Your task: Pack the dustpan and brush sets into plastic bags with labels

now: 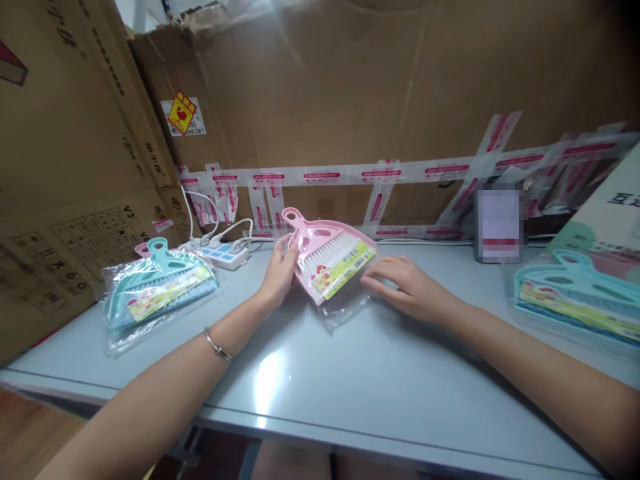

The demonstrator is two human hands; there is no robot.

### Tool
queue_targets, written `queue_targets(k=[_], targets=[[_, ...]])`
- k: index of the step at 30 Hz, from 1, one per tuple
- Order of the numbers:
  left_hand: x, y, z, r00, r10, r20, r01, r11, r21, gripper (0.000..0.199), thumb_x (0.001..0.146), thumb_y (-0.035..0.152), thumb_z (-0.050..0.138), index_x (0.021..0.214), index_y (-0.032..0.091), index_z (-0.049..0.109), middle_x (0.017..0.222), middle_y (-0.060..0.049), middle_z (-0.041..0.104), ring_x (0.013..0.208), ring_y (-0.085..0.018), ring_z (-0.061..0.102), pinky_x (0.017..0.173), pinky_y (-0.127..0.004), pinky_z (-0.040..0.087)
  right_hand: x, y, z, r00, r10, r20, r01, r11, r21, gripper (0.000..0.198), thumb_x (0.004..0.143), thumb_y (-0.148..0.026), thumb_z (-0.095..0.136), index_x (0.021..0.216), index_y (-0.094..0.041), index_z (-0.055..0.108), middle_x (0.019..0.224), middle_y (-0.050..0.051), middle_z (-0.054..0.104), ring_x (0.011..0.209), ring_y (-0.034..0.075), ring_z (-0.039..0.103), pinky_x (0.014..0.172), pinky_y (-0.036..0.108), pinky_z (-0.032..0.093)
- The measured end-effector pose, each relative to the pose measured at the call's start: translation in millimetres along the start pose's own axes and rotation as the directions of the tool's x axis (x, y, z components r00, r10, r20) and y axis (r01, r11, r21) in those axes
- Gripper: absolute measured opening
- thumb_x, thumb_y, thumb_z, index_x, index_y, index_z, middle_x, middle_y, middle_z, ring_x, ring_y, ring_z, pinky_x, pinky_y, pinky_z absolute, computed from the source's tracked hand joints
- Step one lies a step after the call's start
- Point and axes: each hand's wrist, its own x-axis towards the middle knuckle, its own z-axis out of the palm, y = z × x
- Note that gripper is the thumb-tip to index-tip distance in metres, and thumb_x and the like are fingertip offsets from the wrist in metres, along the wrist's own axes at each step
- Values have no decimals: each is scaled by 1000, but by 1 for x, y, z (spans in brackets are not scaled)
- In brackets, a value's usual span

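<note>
A pink dustpan and brush set (313, 235) in a clear plastic bag, with a yellow-green label and white bristles, is tilted up over the middle of the table. My left hand (281, 272) grips its left edge, thumb toward the front and the other fingers partly hidden behind. Close to the lower right corner of the bag is my right hand (400, 283), fingers loosely curved and apart, palm toward the table. Whether its fingertips touch the plastic I cannot tell. The bag's loose lower end hangs below the dustpan.
Bagged turquoise dustpan sets lie at the left (160, 287) and the right (575, 293), the left one with a pink handle behind it. A power strip (225, 255) with white cables, a blurred phone (499, 223) and large cardboard boxes (320, 87) line the back of the table (320, 393).
</note>
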Motion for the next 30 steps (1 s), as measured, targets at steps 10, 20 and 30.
queue_targets(k=[10, 20, 30], targets=[[-2, -6, 3, 969, 245, 25, -246, 967, 58, 36, 87, 49, 43, 103, 20, 55, 50, 6, 45, 32, -6, 38, 30, -15, 27, 7, -4, 29, 755, 607, 247, -403, 132, 906, 15, 71, -20, 66, 84, -18, 61, 78, 2, 71, 69, 14, 65, 70, 26, 51], [66, 28, -108, 670, 303, -678, -75, 936, 344, 40, 93, 33, 27, 114, 10, 52, 105, -15, 62, 86, -21, 64, 64, -32, 54, 11, 9, 23, 618, 781, 91, -315, 140, 939, 12, 73, -13, 59, 85, -16, 61, 74, 3, 71, 65, 16, 66, 63, 27, 53], [5, 46, -33, 754, 634, -173, -496, 722, 482, 70, 78, 36, 58, 138, 20, 26, 152, -11, 13, 140, -27, 8, 113, -46, 8, 13, 9, 16, 638, 767, 72, -235, 105, 966, 20, 74, -17, 59, 94, -16, 61, 97, 8, 71, 89, 22, 66, 80, 34, 54]])
